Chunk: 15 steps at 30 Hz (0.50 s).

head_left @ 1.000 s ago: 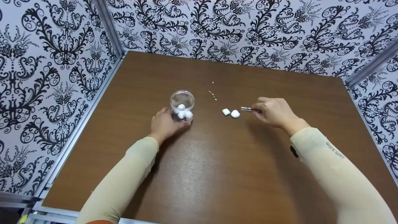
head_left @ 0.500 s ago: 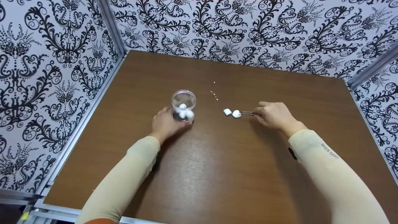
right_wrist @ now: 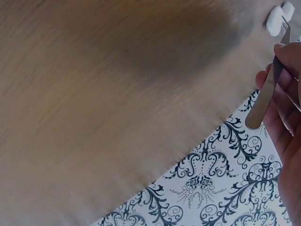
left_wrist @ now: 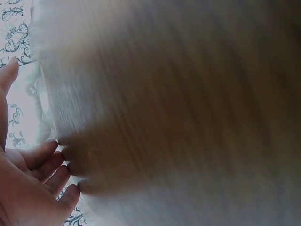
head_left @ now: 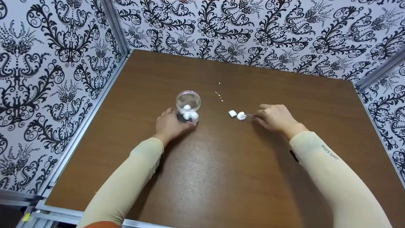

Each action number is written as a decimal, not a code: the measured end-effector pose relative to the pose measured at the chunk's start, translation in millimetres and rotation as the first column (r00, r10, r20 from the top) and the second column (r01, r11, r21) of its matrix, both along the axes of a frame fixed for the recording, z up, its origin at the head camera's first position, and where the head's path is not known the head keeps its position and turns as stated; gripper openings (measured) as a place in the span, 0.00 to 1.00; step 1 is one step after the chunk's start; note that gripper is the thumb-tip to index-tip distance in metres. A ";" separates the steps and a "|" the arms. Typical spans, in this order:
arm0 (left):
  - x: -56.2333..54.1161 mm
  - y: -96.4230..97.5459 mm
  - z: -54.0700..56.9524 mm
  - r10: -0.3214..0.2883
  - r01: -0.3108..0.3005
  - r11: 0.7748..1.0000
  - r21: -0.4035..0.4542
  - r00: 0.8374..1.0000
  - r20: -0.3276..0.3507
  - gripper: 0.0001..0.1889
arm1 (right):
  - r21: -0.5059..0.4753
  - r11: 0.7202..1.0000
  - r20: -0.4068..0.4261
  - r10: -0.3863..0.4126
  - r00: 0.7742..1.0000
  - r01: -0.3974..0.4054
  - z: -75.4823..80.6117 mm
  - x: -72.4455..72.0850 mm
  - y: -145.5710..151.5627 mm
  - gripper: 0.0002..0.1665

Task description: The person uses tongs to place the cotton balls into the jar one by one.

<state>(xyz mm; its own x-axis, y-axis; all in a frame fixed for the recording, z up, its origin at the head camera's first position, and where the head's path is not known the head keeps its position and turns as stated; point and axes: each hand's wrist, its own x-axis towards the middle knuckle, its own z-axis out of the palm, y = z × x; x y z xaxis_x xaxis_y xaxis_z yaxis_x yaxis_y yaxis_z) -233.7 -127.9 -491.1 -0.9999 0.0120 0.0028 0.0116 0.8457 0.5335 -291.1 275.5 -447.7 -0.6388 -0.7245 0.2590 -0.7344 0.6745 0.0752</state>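
Note:
My left hand [head_left: 171, 124] grips a clear round jar [head_left: 193, 98] low on its side, thumb in front and fingers around the back. Several white cotton balls [head_left: 191, 115] lie inside it. In my right hand [head_left: 276, 117] I hold metal tweezers [head_left: 251, 116], pinched between thumb and fingers with their tips pointing left. Those tips overlap a cotton ball [head_left: 241, 116] on the table, and the right wrist view shows the tweezers [right_wrist: 264, 101] reaching it too. Just left of that ball lies a second, squarish cotton ball [head_left: 232, 113].
Small pale crumbs [head_left: 219, 95] lie in a short line on the brown table [head_left: 202, 177], behind the cotton balls. Patterned wall panels [head_left: 234, 28] stand at the back and sides, with a metal frame [head_left: 115, 28] at the corner.
My right hand has moved slightly left and down, bringing the tweezers from a gap beside the right cotton ball onto it. The left hand keeps its grip on the jar.

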 end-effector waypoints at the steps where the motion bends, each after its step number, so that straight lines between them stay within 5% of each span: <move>1: -0.1 0.1 -0.1 0.000 0.000 1.000 0.000 1.000 -0.001 0.50 | 0.001 1.000 0.007 -0.002 1.000 0.002 -0.3 0.2 -0.2 0.04; 15: -1.4 0.0 -4.2 0.005 -0.004 1.000 0.016 0.999 -0.032 0.49 | -0.004 1.000 0.045 -0.007 0.999 0.007 -1.7 0.9 -1.9 0.04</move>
